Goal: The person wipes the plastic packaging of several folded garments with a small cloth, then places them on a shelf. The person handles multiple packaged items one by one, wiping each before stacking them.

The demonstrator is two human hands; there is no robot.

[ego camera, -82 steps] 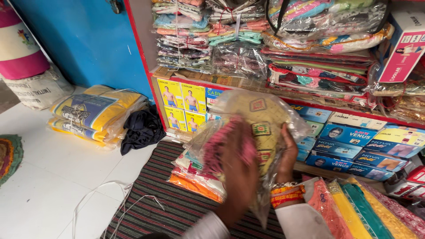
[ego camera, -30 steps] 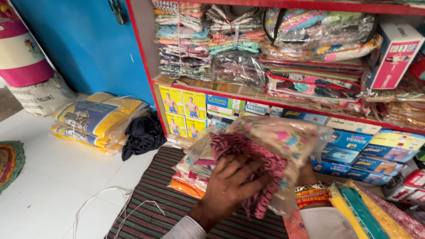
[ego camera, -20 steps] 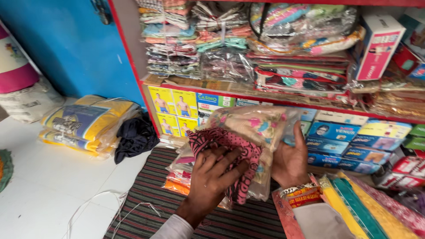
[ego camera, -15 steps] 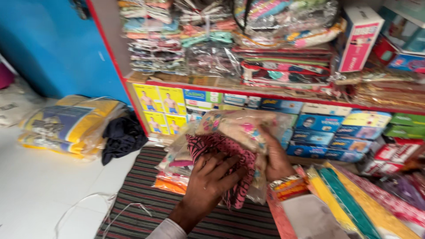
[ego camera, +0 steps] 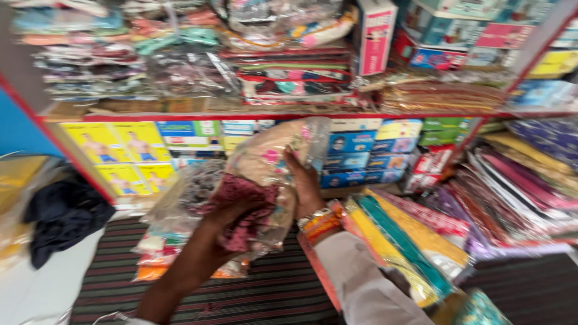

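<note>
Shelves [ego camera: 265, 114] edged in red are filling the background, stacked with folded fabrics in clear wrappers above and small blue and yellow boxes [ego camera: 355, 150] below. Beneath them a striped mat [ego camera: 265, 289] is lying on the floor, and a dark cloth [ego camera: 63, 213] is sitting bunched at its left edge. More flat packets of bright fabric [ego camera: 397, 241] are leaning in a row at the right, just beside the right forearm.

Both hands are holding a clear plastic packet [ego camera: 271, 162] of patterned cloth up in front of the lower shelf. The left hand [ego camera: 232, 210] is gripping it from below, fingers curled into a dark pink printed fabric [ego camera: 244, 201] that is showing at the packet's open lower end. The right hand [ego camera: 304, 180] is clamped on the packet's right side, thumb in front, with bangles [ego camera: 319, 222] at the wrist. Just under the hands, a low pile of wrapped garments [ego camera: 174, 241] is resting on the mat. Everything is blurred by motion, so finer detail is hard to tell.
</note>
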